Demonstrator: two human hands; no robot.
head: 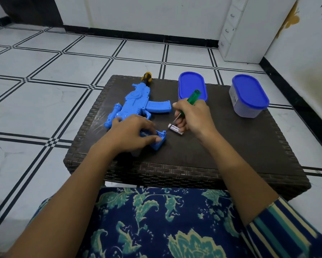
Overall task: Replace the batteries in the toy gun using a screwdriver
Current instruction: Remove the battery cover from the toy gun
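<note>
A blue toy gun point(137, 103) with a black and yellow muzzle lies on the dark woven table point(221, 149). My left hand point(133, 132) grips the gun's handle end, where the open battery compartment point(160, 139) shows. My right hand point(193, 117) holds a green-handled screwdriver point(192, 96), its metal tip pointing down toward the compartment. A white battery point(175, 129) lies on the table just under my right fingers, beside the compartment.
Two tubs with blue lids stand at the back of the table, one point(192, 86) behind my right hand, another point(249, 95) at the far right. Tiled floor surrounds the table. A white cabinet point(236, 30) stands against the right wall.
</note>
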